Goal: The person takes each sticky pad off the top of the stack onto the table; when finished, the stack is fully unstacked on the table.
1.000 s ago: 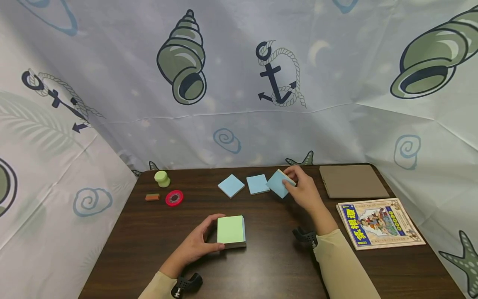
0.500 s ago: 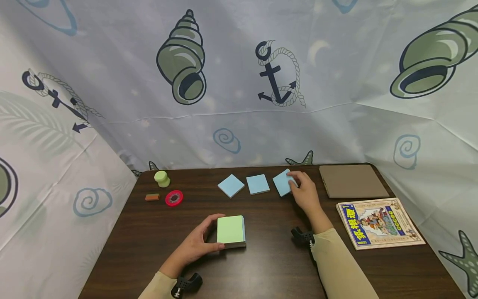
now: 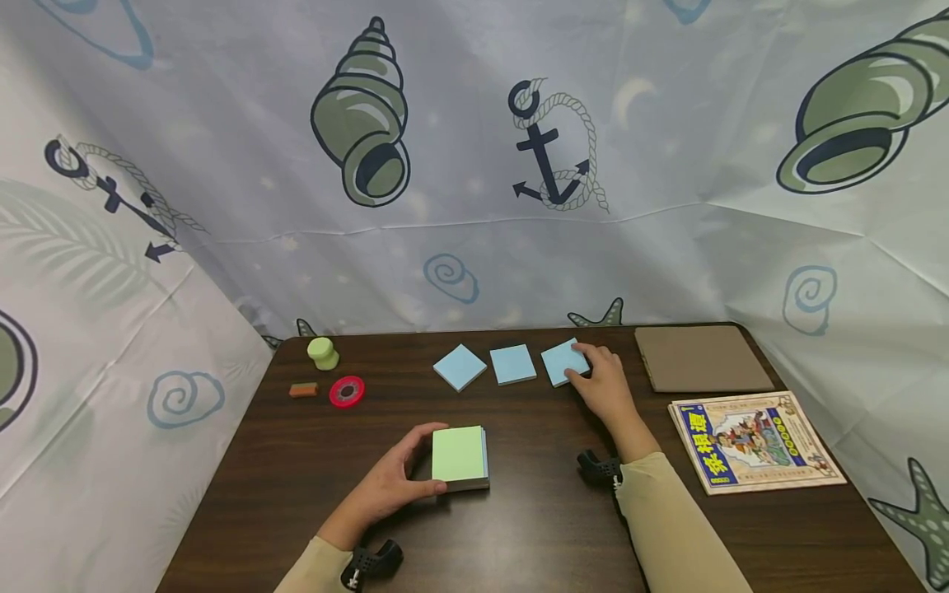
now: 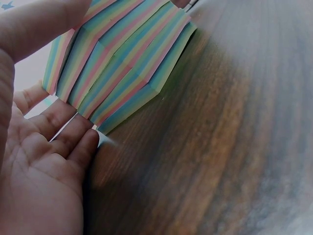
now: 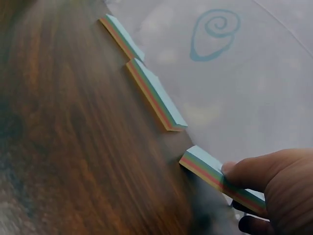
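Observation:
Three blue-topped note pads lie in a row at the back of the dark wooden table. My right hand pinches the rightmost blue pad, which lies flat on the table. In the right wrist view the thumb presses this pad's striped edge, and the other two pads lie beyond it. My left hand grips a thicker stack with a green top sheet near the table's middle. In the left wrist view its striped side sits between thumb and fingers.
A green cylinder, a red ring and a small orange block sit at the back left. A brown board and a picture book lie on the right. Printed curtains wall in the table.
My right hand has lowered the tilted blue pad flat onto the table, at the right end of the row. The left hand and green-topped stack stay still.

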### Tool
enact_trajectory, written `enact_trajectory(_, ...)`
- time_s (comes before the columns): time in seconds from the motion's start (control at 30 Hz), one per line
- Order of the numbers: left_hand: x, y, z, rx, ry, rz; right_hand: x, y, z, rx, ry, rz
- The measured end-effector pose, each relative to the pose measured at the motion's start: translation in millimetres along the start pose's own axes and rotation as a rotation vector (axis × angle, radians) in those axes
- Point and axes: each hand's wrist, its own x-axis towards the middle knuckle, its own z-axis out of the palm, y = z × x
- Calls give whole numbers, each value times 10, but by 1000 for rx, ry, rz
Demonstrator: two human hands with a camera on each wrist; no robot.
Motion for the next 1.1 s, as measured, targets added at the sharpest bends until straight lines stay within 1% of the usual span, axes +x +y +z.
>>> enact_trajectory(0.13, 0, -7, 2, 2, 1, 6, 5, 9, 27, -41, 7, -6)
enact_trajectory(0.3, 0, -13, 2, 0, -1, 0, 4, 24, 55, -48, 8, 9)
enact_trajectory(0.5, 3, -13, -1, 1, -5, -2, -3, 61, 96, -82, 12, 13)
enact_trajectory(0.63, 3, -19, -2, 1, -5, 2, -11, 77, 119, -78, 11, 16)
enact_trajectory(0.83, 0, -26, 0, 2, 1, -9, -17, 87, 133, -71, 12, 8)
enact_trajectory(1.1, 1, -5, 1, 11, 3, -23, -23, 35, 93, -79, 17, 2)
